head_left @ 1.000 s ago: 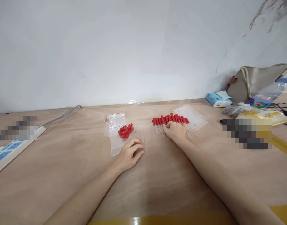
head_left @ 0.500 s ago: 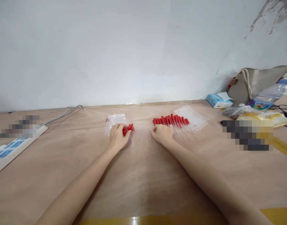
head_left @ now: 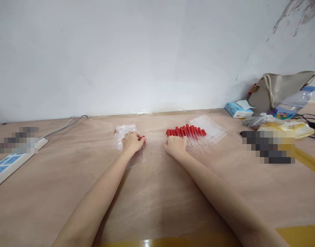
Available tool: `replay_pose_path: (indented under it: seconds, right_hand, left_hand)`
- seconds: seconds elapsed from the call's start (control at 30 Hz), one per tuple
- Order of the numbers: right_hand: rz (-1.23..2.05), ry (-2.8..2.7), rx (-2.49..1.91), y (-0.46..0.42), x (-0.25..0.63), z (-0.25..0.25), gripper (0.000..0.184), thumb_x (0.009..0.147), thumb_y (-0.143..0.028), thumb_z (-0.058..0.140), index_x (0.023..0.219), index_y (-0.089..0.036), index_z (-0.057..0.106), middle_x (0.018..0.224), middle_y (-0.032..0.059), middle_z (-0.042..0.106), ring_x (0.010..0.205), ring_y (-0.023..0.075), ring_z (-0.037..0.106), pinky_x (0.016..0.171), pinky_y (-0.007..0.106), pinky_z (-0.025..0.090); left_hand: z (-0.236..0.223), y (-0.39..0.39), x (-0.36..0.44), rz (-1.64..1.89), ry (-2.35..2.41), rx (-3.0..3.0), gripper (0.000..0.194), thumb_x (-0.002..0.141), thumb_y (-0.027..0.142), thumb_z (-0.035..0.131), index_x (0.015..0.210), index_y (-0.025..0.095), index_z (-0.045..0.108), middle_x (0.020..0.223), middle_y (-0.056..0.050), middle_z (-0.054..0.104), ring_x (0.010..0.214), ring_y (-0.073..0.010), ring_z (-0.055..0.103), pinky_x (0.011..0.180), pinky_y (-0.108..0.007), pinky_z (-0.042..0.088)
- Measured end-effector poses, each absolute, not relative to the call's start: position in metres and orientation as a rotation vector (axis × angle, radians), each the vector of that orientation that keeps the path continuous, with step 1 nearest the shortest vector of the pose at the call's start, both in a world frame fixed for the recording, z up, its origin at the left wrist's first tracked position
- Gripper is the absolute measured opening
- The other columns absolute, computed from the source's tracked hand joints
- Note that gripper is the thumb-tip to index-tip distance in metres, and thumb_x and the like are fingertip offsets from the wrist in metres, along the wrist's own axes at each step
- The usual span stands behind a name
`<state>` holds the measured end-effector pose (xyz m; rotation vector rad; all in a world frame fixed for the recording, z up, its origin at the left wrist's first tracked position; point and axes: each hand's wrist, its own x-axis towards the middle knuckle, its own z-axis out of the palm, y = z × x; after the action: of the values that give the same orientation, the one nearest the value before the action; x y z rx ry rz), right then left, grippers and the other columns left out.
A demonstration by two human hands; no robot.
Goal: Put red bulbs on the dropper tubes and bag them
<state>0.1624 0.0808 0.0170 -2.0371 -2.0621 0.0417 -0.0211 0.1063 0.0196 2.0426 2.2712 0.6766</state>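
My left hand point(head_left: 132, 142) is curled over the small pile of red rubber bulbs point(head_left: 143, 137). Its fingers and thumb close round them, and only a bit of red shows. Between my hands lies a row of clear thin dropper tubes point(head_left: 155, 145) without bulbs. My right hand point(head_left: 176, 145) is closed at the right end of this row, its thumb and fingertips pinched on a tube that is mostly hidden. Just beyond and right of it, several droppers with red bulbs point(head_left: 187, 130) lie side by side. A clear zip bag point(head_left: 136, 162) lies under my left hand.
Another clear bag point(head_left: 210, 128) lies beyond the finished-looking droppers. At the left is a white power strip point(head_left: 21, 164) with a grey cable point(head_left: 66, 126). A tissue pack point(head_left: 238, 109), a beige bag point(head_left: 278, 91) and a plastic bottle point(head_left: 294, 103) stand at the right, near the wall.
My left hand has moved forward from the table onto the red bulbs and closed over them. My right hand has shifted left from the bulbed droppers to the bare tubes.
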Motion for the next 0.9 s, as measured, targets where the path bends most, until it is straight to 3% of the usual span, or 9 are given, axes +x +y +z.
replay_pose_path:
  seconds: [0.23,0.33,0.43,0.6,0.77,0.9]
  right_hand:
    - [0.163,-2.029,-2.061,0.085,0.163,0.018,0.023,0.071,-0.026,0.045,0.076,-0.015,0.065,0.072,0.0101,0.065,0.071,0.0225,0.059,0.075,0.04,0.027]
    - [0.199,-2.007,-2.081,0.086,0.161,0.017,0.024,0.072,-0.028,0.045,0.077,-0.016,0.065,0.073,0.0103,0.065,0.071,0.0226,0.059,0.076,0.041,0.027]
    - [0.223,-2.005,-2.089,0.085,0.159,0.019,0.024,0.073,-0.027,0.044,0.076,-0.015,0.064,0.075,0.0111,0.065,0.072,0.023,0.059,0.076,0.041,0.028]
    - [0.209,-1.975,-1.976,0.077,0.173,0.026,0.023,0.079,-0.026,0.039,0.076,-0.013,0.058,0.081,0.0132,0.065,0.078,0.0243,0.059,0.072,0.037,0.033]
    - [0.346,-2.06,-1.353,0.055,0.208,0.015,0.018,0.086,-0.027,0.036,0.089,-0.015,0.05,0.079,0.0071,0.063,0.069,0.0156,0.057,0.061,0.026,0.037]
    - [0.136,-2.218,-1.017,0.033,0.226,-0.002,0.02,0.087,-0.024,0.04,0.101,-0.016,0.052,0.084,0.0068,0.063,0.076,0.0156,0.056,0.073,0.03,0.036]
  left_hand:
    - [0.024,0.104,-0.019,0.794,2.284,2.013,0.02,0.074,0.04,0.053,0.075,0.022,0.061,0.093,-0.009,0.059,0.096,-0.0299,0.05,0.079,-0.045,0.038]
    - [0.029,0.091,-0.015,1.08,2.207,2.111,0.017,0.078,0.035,0.051,0.08,0.02,0.057,0.094,-0.007,0.058,0.098,-0.0265,0.048,0.083,-0.041,0.037]
    - [0.027,0.065,-0.009,1.334,1.823,2.34,0.013,0.081,0.03,0.049,0.083,0.018,0.053,0.089,-0.006,0.057,0.091,-0.021,0.05,0.082,-0.035,0.038]
    - [0.007,0.018,0.001,0.988,1.35,2.481,0.011,0.084,0.029,0.047,0.086,0.018,0.051,0.081,-0.003,0.058,0.077,-0.0171,0.052,0.07,-0.031,0.041]
    - [-0.006,0.008,0.002,0.924,1.325,2.463,0.021,0.083,0.028,0.051,0.102,0.02,0.055,0.087,-0.004,0.058,0.082,-0.0179,0.053,0.073,-0.032,0.041]
    - [-0.004,0.01,0.002,0.917,1.334,2.473,0.019,0.085,0.029,0.048,0.096,0.021,0.061,0.085,-0.005,0.058,0.084,-0.0182,0.052,0.075,-0.032,0.04]
